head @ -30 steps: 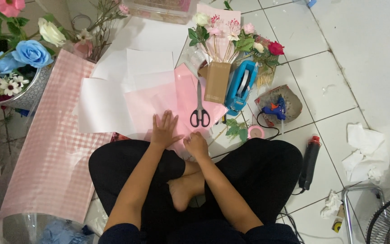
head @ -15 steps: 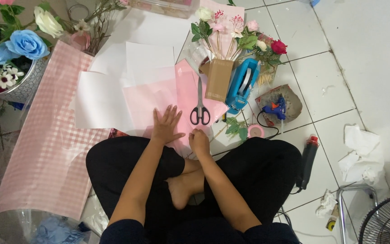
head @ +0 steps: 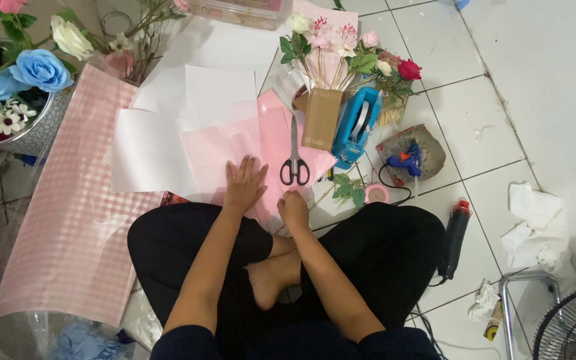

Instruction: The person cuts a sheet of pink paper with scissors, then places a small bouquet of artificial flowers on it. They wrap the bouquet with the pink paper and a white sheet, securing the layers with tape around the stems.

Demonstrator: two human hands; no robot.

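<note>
Just below the middle of the frame, the left hand point(head: 245, 183) lies flat on a pink paper sheet point(head: 221, 150), its grip spread, fingers fanned toward the top of the frame. The right hand point(head: 293, 207) rests just beside it at the sheet's lower edge, its grip curled together in a loose fist; whether it pinches the paper cannot be told. The sheet lies on the tiled floor point(head: 495, 107) in front of the person's crossed legs, its long axis running left to right, with a second, deeper pink sheet point(head: 271, 127) overlapping it, tilted, one corner pointing up.

Black-handled scissors point(head: 294, 160) lie on that deeper sheet, blades pointing to the top of the frame, handles near the right hand. A brown cardboard box point(head: 321, 119) in the upper centre holds stems of artificial flowers point(head: 341, 40). At upper left a silver bowl point(head: 38, 137) holds blue and white blooms. A blue glue gun point(head: 405, 160) sits in a shallow dish point(head: 428, 143) right of centre.
</note>
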